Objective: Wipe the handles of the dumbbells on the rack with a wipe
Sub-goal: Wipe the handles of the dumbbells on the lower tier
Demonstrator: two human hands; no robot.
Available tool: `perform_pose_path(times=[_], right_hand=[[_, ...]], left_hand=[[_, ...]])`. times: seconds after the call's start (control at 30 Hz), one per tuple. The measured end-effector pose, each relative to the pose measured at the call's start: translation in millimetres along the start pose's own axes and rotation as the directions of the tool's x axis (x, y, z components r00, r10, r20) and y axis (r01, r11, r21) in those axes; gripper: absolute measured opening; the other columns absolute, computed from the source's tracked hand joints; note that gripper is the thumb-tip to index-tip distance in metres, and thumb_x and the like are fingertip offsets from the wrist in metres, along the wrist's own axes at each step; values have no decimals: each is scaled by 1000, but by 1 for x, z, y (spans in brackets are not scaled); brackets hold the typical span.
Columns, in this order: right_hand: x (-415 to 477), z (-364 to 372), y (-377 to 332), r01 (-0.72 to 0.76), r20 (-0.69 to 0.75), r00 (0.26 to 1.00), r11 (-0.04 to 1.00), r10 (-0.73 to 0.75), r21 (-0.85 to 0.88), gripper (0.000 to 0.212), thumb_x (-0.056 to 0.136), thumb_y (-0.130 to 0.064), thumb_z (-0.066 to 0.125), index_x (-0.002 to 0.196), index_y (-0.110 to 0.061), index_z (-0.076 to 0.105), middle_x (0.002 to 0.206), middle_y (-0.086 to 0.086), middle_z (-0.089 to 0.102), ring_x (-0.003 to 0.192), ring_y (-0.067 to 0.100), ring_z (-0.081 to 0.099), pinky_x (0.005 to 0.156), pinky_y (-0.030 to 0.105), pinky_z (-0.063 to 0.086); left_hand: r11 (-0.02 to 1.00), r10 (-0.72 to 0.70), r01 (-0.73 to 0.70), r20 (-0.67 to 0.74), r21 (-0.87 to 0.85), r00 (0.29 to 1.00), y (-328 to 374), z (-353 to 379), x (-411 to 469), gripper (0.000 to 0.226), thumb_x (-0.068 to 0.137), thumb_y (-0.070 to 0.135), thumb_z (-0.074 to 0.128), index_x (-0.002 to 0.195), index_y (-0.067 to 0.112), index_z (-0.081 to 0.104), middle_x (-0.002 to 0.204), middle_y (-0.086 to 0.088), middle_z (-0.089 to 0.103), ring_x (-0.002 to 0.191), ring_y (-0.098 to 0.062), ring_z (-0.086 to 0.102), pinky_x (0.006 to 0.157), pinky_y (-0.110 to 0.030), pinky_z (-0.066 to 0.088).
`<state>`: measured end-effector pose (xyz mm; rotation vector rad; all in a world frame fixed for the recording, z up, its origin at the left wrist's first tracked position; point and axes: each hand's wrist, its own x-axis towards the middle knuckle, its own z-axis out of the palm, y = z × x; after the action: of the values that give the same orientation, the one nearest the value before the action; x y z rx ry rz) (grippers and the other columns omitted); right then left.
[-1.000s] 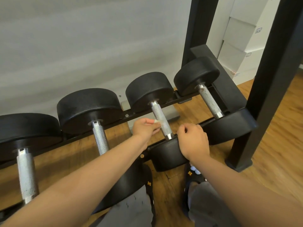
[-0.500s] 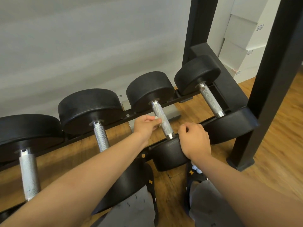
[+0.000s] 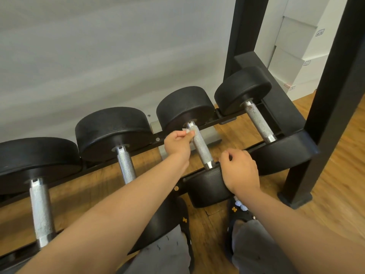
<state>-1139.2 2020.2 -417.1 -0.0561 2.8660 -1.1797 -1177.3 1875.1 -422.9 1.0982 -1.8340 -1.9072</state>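
Left hand (image 3: 178, 144) pinches wipe (image 3: 189, 132) at far end of handle (image 3: 201, 150) | right hand (image 3: 240, 172) grips near dumbbell head (image 3: 207, 187)

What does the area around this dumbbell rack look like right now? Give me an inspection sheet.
Surface: wooden floor under a black rack.
Job's things: four dumbbells lie on the rack. A white wipe is against the far end of the third handle, counted from the left.
Clutter: nothing seen.
Grippers: the left hand pinches the wipe. The right hand curls over that dumbbell's near head.
Cables: nothing seen.
Surroundings: grey wall behind the rack, stacked white boxes at back right, and the person's dark shoes on the floor.
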Motion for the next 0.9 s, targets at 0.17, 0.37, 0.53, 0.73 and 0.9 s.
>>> perform_pose_path(times=[0.17,0.37,0.53,0.73,0.9], right_hand=[[0,1,1,-1,5,1000,1000,1,-6,37,96,-26,35,72,-14,60,75,1,56,84,15,52,88,46,46],[-1,-1,0,2,4,1000,1000,-1,-13,35,97,-25,37,73,-15,61,77,0,56,84,15,52,88,45,46],[-2,-1,0,5,4,1000,1000,-5,-18,34,97,-25,37,75,-14,61,79,0,55,83,15,51,87,44,46],[1,0,1,7,-13,1000,1000,-7,-2,35,96,-24,37,70,-14,58,75,1,55,83,14,50,86,43,45],[0,0,1,10,-6,1000,1000,-10,3,35,96,-24,36,68,-17,54,73,0,53,82,15,49,84,42,45]], left_hand=[[966,-185,167,-72,-199,980,15,13,0,15,83,23,78,92,17,67,90,5,63,79,-10,59,57,-16,42],[935,-221,231,67,-269,973,7,13,6,25,89,33,70,107,16,64,107,-3,67,97,-18,66,75,-25,52],[990,-74,68,-44,-123,996,-4,10,9,9,91,22,68,88,15,64,94,2,65,86,-12,62,75,-17,49],[974,-120,101,-83,-201,989,4,19,3,17,92,30,67,100,16,64,91,6,61,80,-10,58,63,-16,43],[996,-89,88,151,11,984,-9,2,9,19,98,31,58,106,14,57,105,-2,61,102,-17,61,96,-33,52]])
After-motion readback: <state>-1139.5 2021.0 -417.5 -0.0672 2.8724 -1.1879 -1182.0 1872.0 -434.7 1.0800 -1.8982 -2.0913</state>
